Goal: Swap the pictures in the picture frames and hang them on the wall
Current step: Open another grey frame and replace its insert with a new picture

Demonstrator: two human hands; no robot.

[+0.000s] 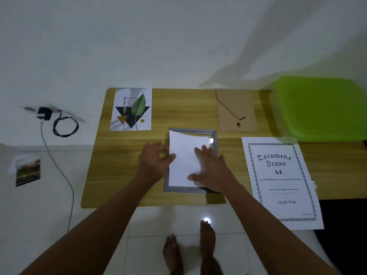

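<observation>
A grey picture frame [214,139] lies face down at the middle of the wooden table [123,175]. A white sheet [184,153], blank side up, lies in it slightly askew, its top edge lifted. My left hand [156,161] pinches the sheet's left edge between thumb and fingers. My right hand [210,167] lies flat on the sheet with fingers spread, pressing it down. A leaf print [131,110] lies at the table's back left. The brown backing board [236,110] lies at the back right. A "Document Frame A4" sheet [282,181] lies at the right.
A green plastic lid or tray [321,108] sits at the table's far right. A black adapter with a coiled cable [59,124] and a small photo [27,169] lie on the floor at the left. My bare feet [188,251] stand just before the table's front edge.
</observation>
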